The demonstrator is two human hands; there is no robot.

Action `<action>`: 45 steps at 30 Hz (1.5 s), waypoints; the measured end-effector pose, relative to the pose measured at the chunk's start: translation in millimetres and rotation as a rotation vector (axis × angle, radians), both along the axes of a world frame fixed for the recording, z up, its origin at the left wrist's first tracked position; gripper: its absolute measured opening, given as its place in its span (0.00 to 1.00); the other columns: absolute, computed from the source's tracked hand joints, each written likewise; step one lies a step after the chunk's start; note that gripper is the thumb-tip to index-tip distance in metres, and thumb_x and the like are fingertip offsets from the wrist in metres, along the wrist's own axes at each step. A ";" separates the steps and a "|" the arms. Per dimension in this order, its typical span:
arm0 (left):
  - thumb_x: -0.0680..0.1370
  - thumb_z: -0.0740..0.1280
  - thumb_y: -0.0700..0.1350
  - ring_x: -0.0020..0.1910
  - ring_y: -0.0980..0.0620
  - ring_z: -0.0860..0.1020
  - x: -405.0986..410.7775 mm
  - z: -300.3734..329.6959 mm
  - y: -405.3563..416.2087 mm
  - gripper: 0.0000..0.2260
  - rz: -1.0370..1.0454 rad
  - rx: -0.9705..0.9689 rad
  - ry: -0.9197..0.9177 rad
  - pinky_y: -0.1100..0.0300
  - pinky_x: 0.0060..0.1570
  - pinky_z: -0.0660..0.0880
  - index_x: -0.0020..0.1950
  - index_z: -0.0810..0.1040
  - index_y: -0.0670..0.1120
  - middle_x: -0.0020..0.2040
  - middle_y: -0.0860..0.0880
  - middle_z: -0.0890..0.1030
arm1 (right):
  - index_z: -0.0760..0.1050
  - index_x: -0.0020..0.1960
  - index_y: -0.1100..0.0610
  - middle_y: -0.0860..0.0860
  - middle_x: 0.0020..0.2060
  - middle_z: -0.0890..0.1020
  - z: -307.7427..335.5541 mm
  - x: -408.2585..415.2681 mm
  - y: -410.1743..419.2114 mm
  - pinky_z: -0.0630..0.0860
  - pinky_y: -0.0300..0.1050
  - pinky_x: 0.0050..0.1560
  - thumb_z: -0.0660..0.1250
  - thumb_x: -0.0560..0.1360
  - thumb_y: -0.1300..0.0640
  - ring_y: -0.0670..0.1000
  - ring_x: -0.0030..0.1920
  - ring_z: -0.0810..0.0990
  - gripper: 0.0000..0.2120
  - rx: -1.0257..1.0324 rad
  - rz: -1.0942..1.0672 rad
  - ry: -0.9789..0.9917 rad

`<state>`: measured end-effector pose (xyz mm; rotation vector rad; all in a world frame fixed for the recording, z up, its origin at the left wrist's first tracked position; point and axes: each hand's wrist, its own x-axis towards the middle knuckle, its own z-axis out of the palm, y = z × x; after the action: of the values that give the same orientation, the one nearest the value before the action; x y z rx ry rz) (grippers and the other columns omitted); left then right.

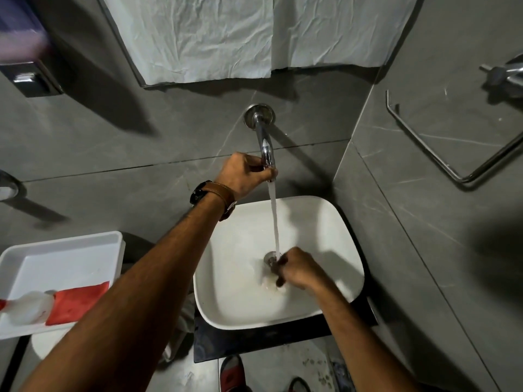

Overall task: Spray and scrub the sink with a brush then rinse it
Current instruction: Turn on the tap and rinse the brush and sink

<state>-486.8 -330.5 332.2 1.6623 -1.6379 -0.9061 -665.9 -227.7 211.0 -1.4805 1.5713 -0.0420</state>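
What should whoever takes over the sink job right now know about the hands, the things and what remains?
Left hand: closed around the end of the chrome wall-mounted tap, water running.
Right hand: down in the white rounded-rectangular ceramic sink, fingers curled beside the round metal drain, under the stream. Whether it holds anything cannot be told.
White plastic tray at left holds a translucent spray bottle and a red block-shaped item.
Done: rinsing appears under way; no brush is visibly in use.
Left: finish rinsing the basin walls, shut off the tap.
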 end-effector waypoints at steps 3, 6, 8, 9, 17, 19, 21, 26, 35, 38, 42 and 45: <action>0.73 0.74 0.53 0.45 0.60 0.81 -0.9 0.1 0.5 0.09 -0.001 0.011 0.012 0.67 0.43 0.71 0.48 0.87 0.50 0.41 0.57 0.85 | 0.83 0.52 0.59 0.55 0.45 0.89 -10.4 -5.0 9.0 0.82 0.49 0.56 0.73 0.71 0.53 0.54 0.52 0.87 0.13 0.034 0.078 0.170; 0.73 0.74 0.53 0.46 0.60 0.81 0.2 1.5 1.6 0.09 -0.016 0.014 0.020 0.65 0.46 0.74 0.49 0.86 0.50 0.42 0.57 0.85 | 0.84 0.49 0.56 0.53 0.44 0.88 4.7 -9.6 -2.3 0.83 0.48 0.53 0.71 0.71 0.50 0.54 0.50 0.86 0.11 -0.081 0.018 0.222; 0.72 0.74 0.55 0.48 0.58 0.82 2.9 2.2 1.9 0.11 -0.048 0.020 0.021 0.60 0.53 0.76 0.49 0.86 0.50 0.44 0.57 0.85 | 0.85 0.42 0.53 0.50 0.37 0.88 21.4 -13.1 -16.2 0.83 0.47 0.48 0.70 0.70 0.46 0.52 0.45 0.87 0.11 -0.140 -0.102 0.111; 0.72 0.74 0.57 0.50 0.57 0.81 4.1 2.4 2.2 0.13 -0.066 0.026 0.022 0.58 0.55 0.76 0.50 0.85 0.50 0.45 0.57 0.85 | 0.84 0.39 0.52 0.48 0.32 0.88 30.2 -15.0 -22.7 0.82 0.46 0.45 0.69 0.69 0.41 0.49 0.42 0.86 0.14 -0.161 -0.160 0.042; 0.70 0.75 0.57 0.54 0.50 0.81 1.5 0.0 0.3 0.18 -0.027 0.075 0.067 0.49 0.62 0.75 0.54 0.83 0.47 0.50 0.52 0.84 | 0.84 0.42 0.51 0.46 0.29 0.87 70.4 -19.8 -54.5 0.71 0.41 0.36 0.71 0.75 0.46 0.42 0.36 0.81 0.09 -0.248 -0.338 -0.247; 0.68 0.77 0.58 0.49 0.53 0.80 -1.1 -0.6 -0.9 0.18 0.019 0.081 0.069 0.54 0.54 0.75 0.51 0.82 0.48 0.45 0.53 0.83 | 0.84 0.45 0.52 0.47 0.30 0.87 76.4 -18.2 -56.2 0.66 0.40 0.33 0.71 0.75 0.47 0.38 0.28 0.76 0.09 -0.252 -0.364 -0.280; 0.65 0.78 0.60 0.42 0.55 0.79 -6.6 -1.2 -1.0 0.21 0.100 0.070 0.036 0.60 0.42 0.72 0.47 0.80 0.47 0.40 0.54 0.81 | 0.84 0.48 0.53 0.50 0.32 0.88 79.1 -18.4 -56.8 0.64 0.40 0.29 0.71 0.76 0.48 0.37 0.20 0.71 0.09 -0.238 -0.367 -0.311; 0.61 0.79 0.63 0.32 0.59 0.75 -26.0 -5.6 4.5 0.21 0.328 -0.044 -0.064 0.66 0.29 0.66 0.38 0.73 0.52 0.33 0.54 0.78 | 0.83 0.47 0.52 0.50 0.32 0.88 70.6 -21.8 -49.9 0.66 0.38 0.27 0.71 0.75 0.48 0.39 0.21 0.72 0.07 -0.246 -0.365 -0.346; 0.61 0.77 0.66 0.31 0.61 0.73 -35.2 -10.7 4.8 0.23 0.417 -0.090 -0.113 0.65 0.26 0.65 0.37 0.69 0.54 0.32 0.57 0.75 | 0.83 0.53 0.51 0.55 0.53 0.86 7.1 -35.3 -3.9 0.79 0.48 0.50 0.66 0.78 0.51 0.61 0.55 0.83 0.09 -0.291 -0.068 0.265; 0.61 0.77 0.67 0.33 0.61 0.74 -33.3 -15.1 5.9 0.25 0.396 -0.100 -0.086 0.65 0.29 0.66 0.42 0.72 0.51 0.34 0.56 0.76 | 0.81 0.53 0.53 0.55 0.54 0.85 0.5 -38.1 1.4 0.77 0.48 0.48 0.64 0.79 0.51 0.62 0.55 0.83 0.10 -0.289 -0.032 0.322; 0.66 0.76 0.64 0.33 0.61 0.74 -22.2 -31.6 17.8 0.20 0.315 -0.150 0.127 0.66 0.35 0.70 0.41 0.71 0.54 0.35 0.56 0.77 | 0.81 0.56 0.53 0.56 0.57 0.84 0.2 -35.8 5.5 0.78 0.50 0.52 0.62 0.79 0.52 0.61 0.58 0.82 0.11 -0.288 -0.008 0.357; 0.72 0.69 0.66 0.31 0.60 0.72 -6.0 -51.9 37.5 0.18 0.360 -0.194 0.103 0.64 0.34 0.70 0.39 0.73 0.51 0.33 0.56 0.75 | 0.81 0.55 0.54 0.56 0.56 0.85 2.5 -26.5 5.6 0.77 0.48 0.51 0.63 0.76 0.52 0.61 0.58 0.83 0.12 -0.249 0.018 0.351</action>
<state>-492.9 -292.9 280.3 1.6730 -1.2601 -0.6212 -692.4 -222.2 213.5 -1.7675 1.8860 0.0361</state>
